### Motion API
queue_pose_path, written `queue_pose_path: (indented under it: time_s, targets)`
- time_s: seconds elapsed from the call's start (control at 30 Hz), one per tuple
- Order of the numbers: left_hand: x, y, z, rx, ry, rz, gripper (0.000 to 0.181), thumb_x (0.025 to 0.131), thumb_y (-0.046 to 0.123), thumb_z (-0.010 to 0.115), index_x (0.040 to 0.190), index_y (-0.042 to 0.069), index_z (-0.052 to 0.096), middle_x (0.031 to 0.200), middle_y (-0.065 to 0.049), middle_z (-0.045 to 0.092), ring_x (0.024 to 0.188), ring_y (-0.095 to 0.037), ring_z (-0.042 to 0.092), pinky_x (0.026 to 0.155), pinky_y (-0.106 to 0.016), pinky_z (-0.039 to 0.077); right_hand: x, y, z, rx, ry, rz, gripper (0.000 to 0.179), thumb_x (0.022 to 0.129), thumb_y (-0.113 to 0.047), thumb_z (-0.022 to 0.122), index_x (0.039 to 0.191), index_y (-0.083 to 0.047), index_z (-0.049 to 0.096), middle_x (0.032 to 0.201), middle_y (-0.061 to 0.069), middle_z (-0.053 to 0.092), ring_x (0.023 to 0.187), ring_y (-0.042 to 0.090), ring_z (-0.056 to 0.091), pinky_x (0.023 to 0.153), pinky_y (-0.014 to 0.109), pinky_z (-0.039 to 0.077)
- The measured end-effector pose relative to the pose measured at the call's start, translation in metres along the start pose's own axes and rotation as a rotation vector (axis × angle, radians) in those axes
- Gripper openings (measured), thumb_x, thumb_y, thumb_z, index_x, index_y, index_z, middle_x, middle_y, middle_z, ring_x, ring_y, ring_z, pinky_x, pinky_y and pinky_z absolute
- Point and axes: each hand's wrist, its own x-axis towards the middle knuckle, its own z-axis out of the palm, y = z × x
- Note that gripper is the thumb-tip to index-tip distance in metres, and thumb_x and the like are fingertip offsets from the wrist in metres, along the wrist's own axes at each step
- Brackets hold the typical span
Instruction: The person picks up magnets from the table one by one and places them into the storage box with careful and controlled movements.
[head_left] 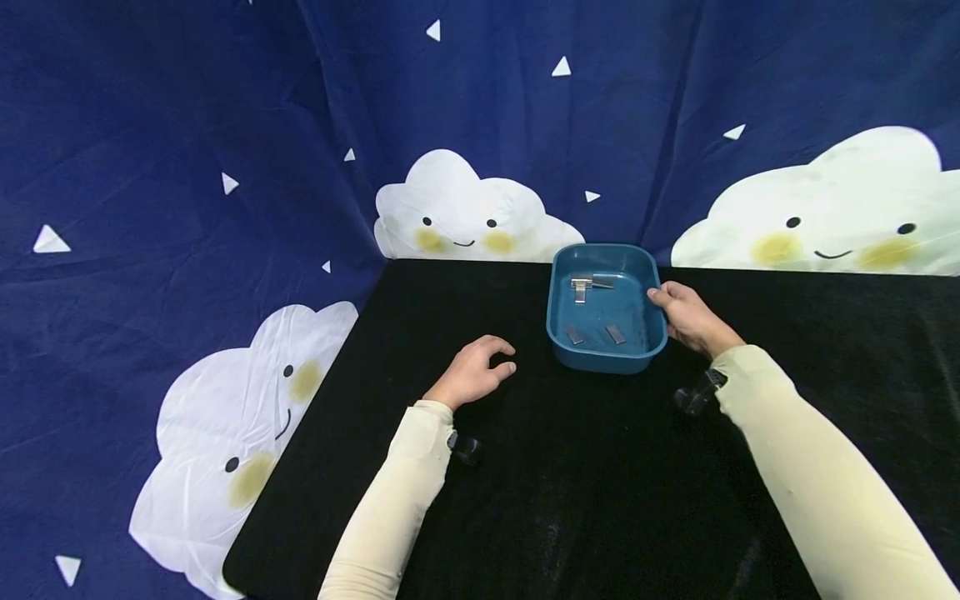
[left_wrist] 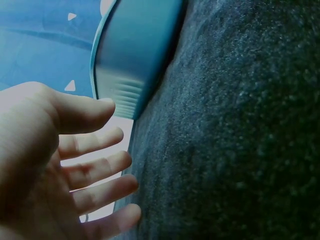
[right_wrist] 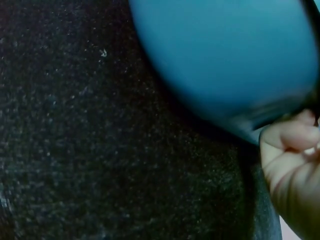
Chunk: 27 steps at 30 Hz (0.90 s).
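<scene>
A blue plastic bin (head_left: 607, 360) stands near the far edge of the black table. Several small metal pieces lie inside it: a hinge-like piece (head_left: 581, 287) toward the back and two flat dark plates, one of them a right-hand plate (head_left: 615, 334), nearer the front. My right hand (head_left: 693, 318) grips the bin's right rim, thumb over the edge and fingers beneath; the right wrist view shows these fingers curled at the bin's wall (right_wrist: 225, 55). To the left of the bin, my left hand (head_left: 474, 370) hovers with fingers loosely bent and nothing in them. Ribbed grip lines (left_wrist: 127, 92) mark the bin's side.
The black cloth-covered table (head_left: 570, 467) ends at a rounded left corner. Behind and left of it hangs a dark blue curtain (head_left: 487, 100) with white clouds and triangles. A small dark camera (head_left: 467, 450) sits on my left wrist, another (head_left: 697, 396) on my right.
</scene>
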Motion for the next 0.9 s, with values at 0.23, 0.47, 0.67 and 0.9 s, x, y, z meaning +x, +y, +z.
queue_pose_path:
  time_s: [0.23,0.47,0.67,0.9]
  targets:
    - [-0.0011,-0.0009,-0.0029,-0.017,-0.016,-0.010,0.033,0.098,0.023,0.059,0.127,0.007,0.062,0.138,-0.010,0.057,0.132,-0.027,0.053,0.114,-0.045,0.040,0.0043,0.0008,0.0013,0.019,0.001,-0.026,0.024,0.108,-0.033,0.030,0.108,-0.011,0.039,0.095,0.000,0.059,0.080,0.005,0.068,0.074,0.028,0.060]
    - [-0.0018,-0.0032,-0.0028,-0.007,-0.018,-0.001,0.032,0.099,0.024,0.058,0.126,0.007,0.063,0.138,-0.010,0.058,0.132,-0.027,0.053,0.113,-0.045,0.041,0.0026,0.0028,0.0005,0.056,0.007,-0.020,0.019,0.108,-0.027,0.031,0.106,-0.010,0.039,0.090,-0.004,0.059,0.077,0.005,0.067,0.071,0.027,0.060]
    - [-0.0012,-0.0026,-0.0033,-0.011,-0.002,0.006,0.032,0.098,0.024,0.059,0.125,0.006,0.064,0.137,-0.011,0.058,0.131,-0.028,0.053,0.113,-0.046,0.041,0.0019,0.0019,0.0011,-0.033,0.052,-0.017,0.025,0.108,-0.032,0.033,0.105,-0.008,0.041,0.084,-0.006,0.055,0.064,0.003,0.060,0.060,0.024,0.054]
    - [0.0008,0.0001,-0.0030,-0.012,-0.013,-0.001,0.034,0.098,0.025,0.059,0.127,0.007,0.063,0.138,-0.010,0.057,0.132,-0.028,0.053,0.113,-0.046,0.041,0.0025,0.0031,0.0051,-0.076,0.084,0.019,0.032,0.107,-0.040,0.033,0.109,-0.010,0.043,0.092,-0.003,0.052,0.070,0.003,0.059,0.065,0.024,0.055]
